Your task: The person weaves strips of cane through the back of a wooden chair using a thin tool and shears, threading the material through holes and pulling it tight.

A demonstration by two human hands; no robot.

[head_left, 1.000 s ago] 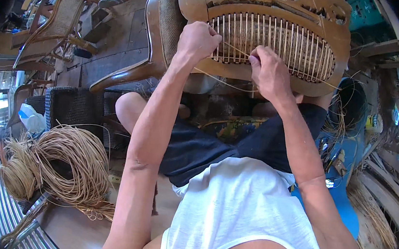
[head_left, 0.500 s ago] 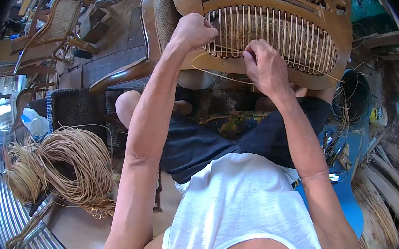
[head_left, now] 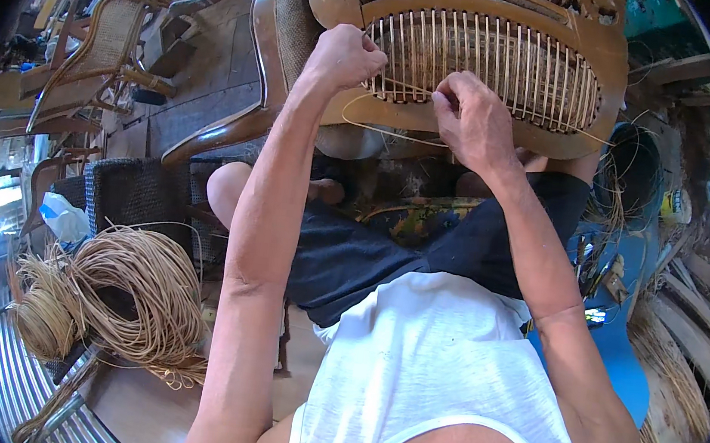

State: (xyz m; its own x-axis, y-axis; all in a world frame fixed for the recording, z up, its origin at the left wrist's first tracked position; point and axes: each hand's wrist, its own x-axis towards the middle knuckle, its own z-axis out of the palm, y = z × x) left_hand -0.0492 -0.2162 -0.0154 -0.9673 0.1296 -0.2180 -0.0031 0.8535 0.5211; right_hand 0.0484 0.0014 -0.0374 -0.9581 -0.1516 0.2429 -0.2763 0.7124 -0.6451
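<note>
A wooden chair frame (head_left: 545,146) lies across my lap, and its rounded panel (head_left: 476,53) is strung with pale upright cane strands over dark backing. At the panel's left end my left hand (head_left: 346,58) is closed, fingertips pinched by the rim; what sits between them is hidden. Along the panel's lower edge my right hand (head_left: 474,120) pinches a thin cane strand (head_left: 408,87), which runs left toward my other hand. A loose loop of cane (head_left: 345,113) hangs below the panel and curves back beneath my right hand.
A big coil of cane (head_left: 140,294) and a smaller bundle (head_left: 46,319) lie at lower left, by a dark woven chair (head_left: 137,199). Another cane-backed chair (head_left: 114,45) stands farther left. On the right are a blue plastic seat (head_left: 612,326) with tools and wooden pieces (head_left: 695,318).
Both hands hold nearly the same places and grips. The view has shifted very slightly.
</note>
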